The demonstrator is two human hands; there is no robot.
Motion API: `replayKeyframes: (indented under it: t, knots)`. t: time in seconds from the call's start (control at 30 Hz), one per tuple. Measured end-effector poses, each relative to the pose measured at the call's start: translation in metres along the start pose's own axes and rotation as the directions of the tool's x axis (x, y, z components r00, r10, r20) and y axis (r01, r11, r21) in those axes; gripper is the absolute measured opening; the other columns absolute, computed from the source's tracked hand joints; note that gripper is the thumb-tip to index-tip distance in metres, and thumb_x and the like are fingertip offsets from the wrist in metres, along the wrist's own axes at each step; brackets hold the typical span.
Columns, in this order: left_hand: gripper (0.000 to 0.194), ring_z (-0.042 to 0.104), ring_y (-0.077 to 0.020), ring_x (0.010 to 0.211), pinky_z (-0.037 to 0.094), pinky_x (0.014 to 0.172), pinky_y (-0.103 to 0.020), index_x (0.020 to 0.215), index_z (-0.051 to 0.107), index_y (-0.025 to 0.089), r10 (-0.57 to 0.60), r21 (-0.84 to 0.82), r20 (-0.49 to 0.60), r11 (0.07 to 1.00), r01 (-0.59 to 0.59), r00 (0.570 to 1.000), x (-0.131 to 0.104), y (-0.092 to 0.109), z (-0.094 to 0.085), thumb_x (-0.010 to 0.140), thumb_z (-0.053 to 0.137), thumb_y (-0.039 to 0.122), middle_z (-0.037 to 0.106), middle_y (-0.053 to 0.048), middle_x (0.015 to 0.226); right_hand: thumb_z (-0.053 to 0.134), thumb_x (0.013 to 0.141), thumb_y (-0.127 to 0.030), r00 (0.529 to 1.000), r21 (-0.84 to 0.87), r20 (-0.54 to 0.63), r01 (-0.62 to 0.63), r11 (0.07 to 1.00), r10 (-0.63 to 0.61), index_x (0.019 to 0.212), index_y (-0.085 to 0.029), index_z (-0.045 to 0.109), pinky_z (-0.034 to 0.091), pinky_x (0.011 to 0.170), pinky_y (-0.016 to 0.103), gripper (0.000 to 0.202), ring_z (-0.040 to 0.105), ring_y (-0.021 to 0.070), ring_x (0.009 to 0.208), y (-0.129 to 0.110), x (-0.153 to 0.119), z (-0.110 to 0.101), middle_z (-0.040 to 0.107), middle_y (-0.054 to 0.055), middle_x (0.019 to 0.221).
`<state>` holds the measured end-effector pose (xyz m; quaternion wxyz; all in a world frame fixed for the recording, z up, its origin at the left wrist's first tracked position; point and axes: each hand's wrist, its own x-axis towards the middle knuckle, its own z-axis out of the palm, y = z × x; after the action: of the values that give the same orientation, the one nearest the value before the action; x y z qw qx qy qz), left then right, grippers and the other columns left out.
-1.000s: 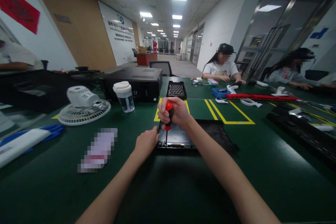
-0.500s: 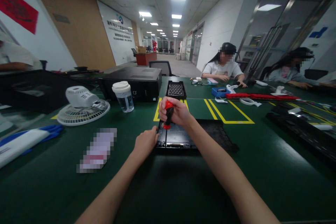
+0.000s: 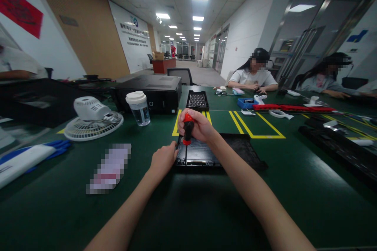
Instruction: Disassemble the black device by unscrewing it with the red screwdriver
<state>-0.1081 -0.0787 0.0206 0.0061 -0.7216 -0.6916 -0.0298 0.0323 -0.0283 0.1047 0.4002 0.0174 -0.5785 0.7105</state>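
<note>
My right hand point(image 3: 198, 126) is closed around the red and black handle of a screwdriver point(image 3: 187, 128), held upright with its tip down on the left edge of a flat black device point(image 3: 200, 153) lying on the green table. My left hand point(image 3: 163, 159) rests against the device's near left corner, fingers curled on its edge. The screwdriver's tip is too small to make out.
A small black tray point(image 3: 198, 101) sits beyond the device inside yellow tape lines. To the left stand a lidded cup point(image 3: 138, 108), a white fan point(image 3: 93, 118) and a black box point(image 3: 149, 93). Two people sit at the far right with tools and parts before them.
My right hand has shifted its fingers slightly on the screwdriver handle, with the tool staying upright in place. My left hand has not moved.
</note>
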Motion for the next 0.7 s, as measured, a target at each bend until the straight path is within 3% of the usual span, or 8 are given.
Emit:
replayKeyframes:
  t: [0.2,0.7]
  knots:
    - [0.028,0.064,-0.0253,0.079,0.047,0.063,-0.033,0.107,0.047,0.021,0.021,-0.002,-0.039,1.000,-0.021,0.999,0.0011,-0.0022,0.0046,0.086,0.038,0.037,0.066,-0.009,0.085,0.042,0.084,-0.032,0.998,-0.044,-0.052,0.026,0.999,-0.028,0.080,-0.015,0.054,0.042,0.055,0.024,0.021,0.053,0.0105,0.057,0.0000,-0.0022,-0.0021,0.053,0.001,0.069]
    - [0.031,0.063,-0.0232,0.085,0.047,0.068,-0.031,0.112,0.046,0.022,-0.018,-0.019,0.033,1.000,0.018,0.999,0.0002,0.0010,-0.0020,0.087,0.036,0.037,0.065,-0.009,0.092,0.046,0.081,-0.035,0.991,-0.103,-0.125,0.031,0.994,-0.044,0.079,-0.016,0.052,0.043,0.056,0.025,0.021,0.052,0.0107,0.057,-0.0022,-0.0066,0.0001,0.053,0.000,0.069]
